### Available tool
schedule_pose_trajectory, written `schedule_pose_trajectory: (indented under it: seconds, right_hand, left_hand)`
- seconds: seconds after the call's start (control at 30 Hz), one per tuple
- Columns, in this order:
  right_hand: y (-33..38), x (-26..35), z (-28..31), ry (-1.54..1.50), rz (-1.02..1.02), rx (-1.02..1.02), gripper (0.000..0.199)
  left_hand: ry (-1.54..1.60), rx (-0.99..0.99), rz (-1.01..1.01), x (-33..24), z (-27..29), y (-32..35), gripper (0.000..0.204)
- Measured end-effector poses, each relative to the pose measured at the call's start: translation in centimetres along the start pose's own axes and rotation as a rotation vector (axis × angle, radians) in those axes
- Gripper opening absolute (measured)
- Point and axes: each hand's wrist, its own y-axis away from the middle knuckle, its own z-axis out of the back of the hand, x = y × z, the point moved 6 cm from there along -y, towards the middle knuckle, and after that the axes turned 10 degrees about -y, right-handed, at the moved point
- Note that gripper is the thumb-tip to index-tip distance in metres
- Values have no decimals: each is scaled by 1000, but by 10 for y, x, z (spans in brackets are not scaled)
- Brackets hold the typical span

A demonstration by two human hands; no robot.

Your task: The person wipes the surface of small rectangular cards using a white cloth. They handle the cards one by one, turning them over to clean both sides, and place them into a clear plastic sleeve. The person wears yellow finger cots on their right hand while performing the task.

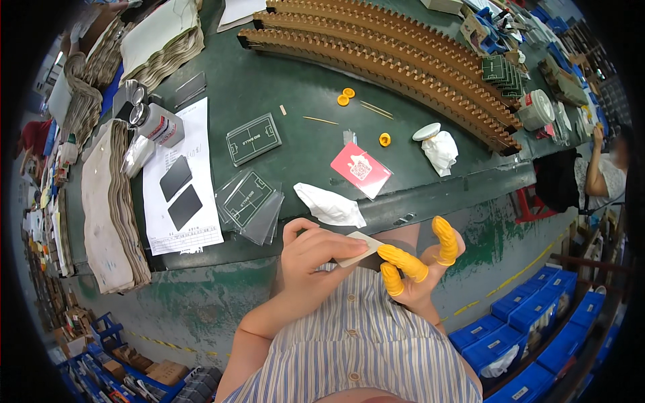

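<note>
Green card (pixel 247 200) and clear sleeves (pixel 270 218) lie on the worktop (pixel 302 151), left of and beyond your hands. Your left hand (pixel 309 260) pinches the pale flat piece (pixel 369 249) near its left end, just in front of the worktop's near edge. Treat the piece as light, thin and fairly stiff; its faces may slip. Grip it by opposite edges and avoid loading the corners. Your right hand (pixel 418 287), in yellow finger cots (pixel 408 264), stands with fingers spread, one tip at the piece's right edge; contact is uncertain.
</note>
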Motion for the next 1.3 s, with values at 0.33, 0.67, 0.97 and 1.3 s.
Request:
schedule_pose_trajectory:
  seconds: [0.33, 0.67, 0.97, 1.3]
  right_hand:
    - [-3, 6, -1, 43, 93, 54, 27]
    - [1, -5, -2, -35, 8, -15, 28]
    - [-2, -2, -2, -11, 20, 17, 24]
    - [-6, 2, 0, 33, 25, 9, 22]
  left_hand:
    - [-25, 12, -13, -1, 0, 0, 16]
    - [-37, 20, -8, 3, -2, 1, 15]
    - [-11, 23, 2, 5, -3, 1, 18]
    - [-18, 0, 21, 3, -2, 1, 18]
